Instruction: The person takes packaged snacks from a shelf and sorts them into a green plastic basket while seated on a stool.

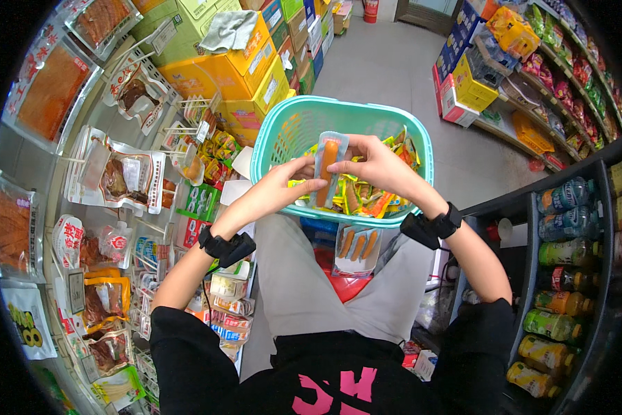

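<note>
Between my two hands is a vacuum-packed sausage (327,163) in a clear and pale blue wrapper, held upright over a turquoise plastic basket (425,140). My left hand (295,179) pinches the wrapper's left edge with thumb and fingers. The upper right side of the same pack is gripped by my right hand (369,162). Several small yellow and green snack packets (365,199) lie inside the basket, partly hidden by my hands. An open box of packed sausages (356,250) rests between my knees, over a red seat (344,284).
On the left, a hanging rack holds bagged meats (116,174). Stacked cardboard cartons (223,72) rise behind it, a grey cloth (229,31) on top. To the right stands a shelf of drink bottles (565,249). Snack shelves (565,93) curve along the far right beside the grey floor (378,67).
</note>
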